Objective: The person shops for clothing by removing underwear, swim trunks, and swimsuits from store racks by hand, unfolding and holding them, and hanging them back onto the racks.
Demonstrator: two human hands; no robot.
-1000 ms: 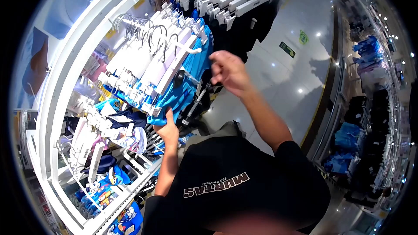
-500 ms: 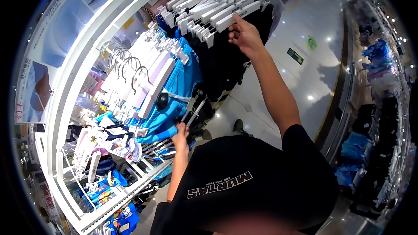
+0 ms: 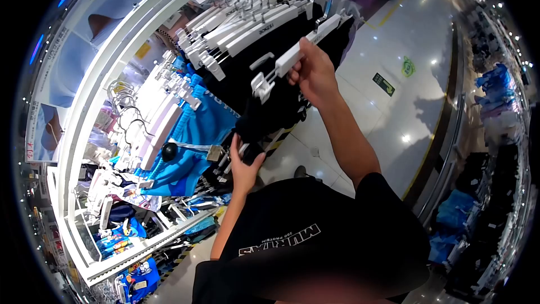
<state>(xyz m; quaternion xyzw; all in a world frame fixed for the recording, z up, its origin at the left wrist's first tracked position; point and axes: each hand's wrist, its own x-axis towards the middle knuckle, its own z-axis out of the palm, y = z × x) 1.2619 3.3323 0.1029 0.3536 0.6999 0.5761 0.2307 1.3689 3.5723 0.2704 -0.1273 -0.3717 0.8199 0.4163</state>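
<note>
1. Head view: right hand (image 3: pixel 314 73) is raised at the rack, fingers closed around the end of a white clip hanger (image 3: pixel 292 56), which sits out from the row and tilted.
2. Black garment (image 3: pixel 264 101) hangs under that hanger, in front of the other black pieces, at the outer end of the row.
3. Left hand (image 3: pixel 244 169) is lower, palm up, fingers wrapped on the bottom edge of the same black garment; exact grip partly hidden by the fabric.
4. Row of white hangers (image 3: pixel 236 19) fills the rail behind, packed close, each carrying dark clothing.
5. Blue garments (image 3: pixel 197 135) hang just beside the black ones, further along toward the person's left, on their own white hangers.
6. Round black security tag (image 3: pixel 169 151) sits on one blue piece, near the left hand but not touching it.
7. White curved rack frame (image 3: pixel 107 62) runs over both rows.
8. Lower shelf (image 3: pixel 135 247) of the rack holds small colourful packs, too small to tell.
9. Person's black shirt (image 3: pixel 315 236) with white lettering fills the bottom of the frame.
10. Glossy shop floor (image 3: pixel 394 112) lies to the right, with more clothes racks well apart beyond it.
</note>
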